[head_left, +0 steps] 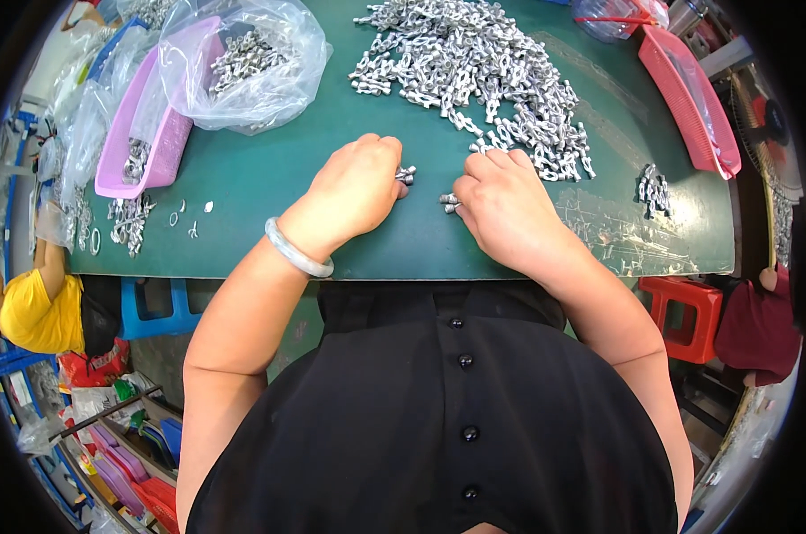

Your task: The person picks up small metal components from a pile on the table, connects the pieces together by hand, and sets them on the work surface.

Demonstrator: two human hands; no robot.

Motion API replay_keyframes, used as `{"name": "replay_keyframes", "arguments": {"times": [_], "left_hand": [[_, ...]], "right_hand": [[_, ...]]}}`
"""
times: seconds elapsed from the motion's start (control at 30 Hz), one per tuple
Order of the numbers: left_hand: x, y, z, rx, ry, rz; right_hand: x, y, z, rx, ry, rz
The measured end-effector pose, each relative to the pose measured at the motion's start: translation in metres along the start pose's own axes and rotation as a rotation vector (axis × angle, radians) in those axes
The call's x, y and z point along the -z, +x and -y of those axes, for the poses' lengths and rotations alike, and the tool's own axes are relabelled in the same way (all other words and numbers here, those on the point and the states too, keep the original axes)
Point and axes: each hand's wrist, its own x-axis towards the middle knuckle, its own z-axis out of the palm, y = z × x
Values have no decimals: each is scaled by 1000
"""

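Observation:
My left hand (354,189), with a pale bangle (298,249) on its wrist, is closed over the green table (269,191). Small silver metal fittings (407,173) with rounded ends poke out between its thumb and fingers. To its right, my right hand (511,209) is also closed, and similar silver fittings (449,201) stick out from its thumb side. How many pieces each hand holds is hidden by the fingers. Just beyond my right hand spreads a large heap of the same silver fittings (483,67), its near edge close to my knuckles. The two hands are apart.
At the left stand a purple basket (176,147) and a clear plastic bag (287,102) with metal parts inside. Loose pieces (129,227) lie near the left edge. A small cluster of fittings (654,191) and a pink basket (688,107) are at the right. Other people sit at both sides.

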Motion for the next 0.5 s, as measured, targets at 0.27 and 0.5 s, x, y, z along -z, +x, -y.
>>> {"name": "replay_keyframes", "arguments": {"times": [0.27, 0.5], "left_hand": [[0, -8, 4, -68, -116, -33], [-13, -29, 10, -200, -596, -257]], "right_hand": [[-3, 5, -1, 27, 24, -18], [3, 2, -1, 61, 76, 2]]}}
